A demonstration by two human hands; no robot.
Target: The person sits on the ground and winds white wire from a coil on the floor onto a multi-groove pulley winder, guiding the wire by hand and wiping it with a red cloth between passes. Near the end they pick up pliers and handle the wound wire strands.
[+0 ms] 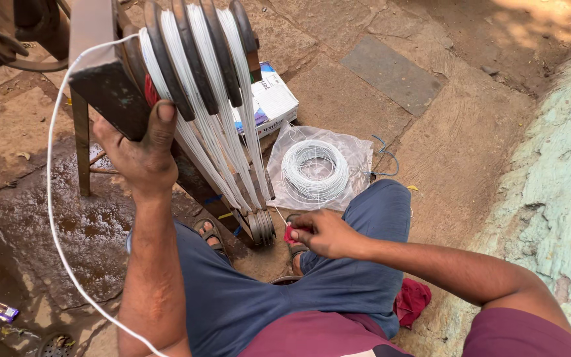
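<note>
The left hand (141,151) is clamped on the dark grooved winding former (193,59) at the upper left, thumb pressed up against its near edge. White wire (216,142) runs in several bands over the former's grooves and converges down to a small stepped pulley (263,227) near the person's knees. The right hand (322,233) sits just right of that pulley, fingers pinched together on a small red piece (289,233) where a thin strand of wire meets it.

Judging from this, the taut bands could slip out of their grooves if the left hand lets the former tilt, and turns might then cross or tangle. The loose white cable (57,198) looping down the left side hangs near the wet ground (67,225) and could snag on the metal stand's leg (82,142).

Farther off, a clear plastic bag (351,155) lies flat on the paving with a coil of white wire (314,170) on it; whether the coil is inside or on top I cannot tell. Beside it a white and blue cardboard box (271,100) is closed, its contents hidden. A red cloth (412,299) lies by the right thigh.
</note>
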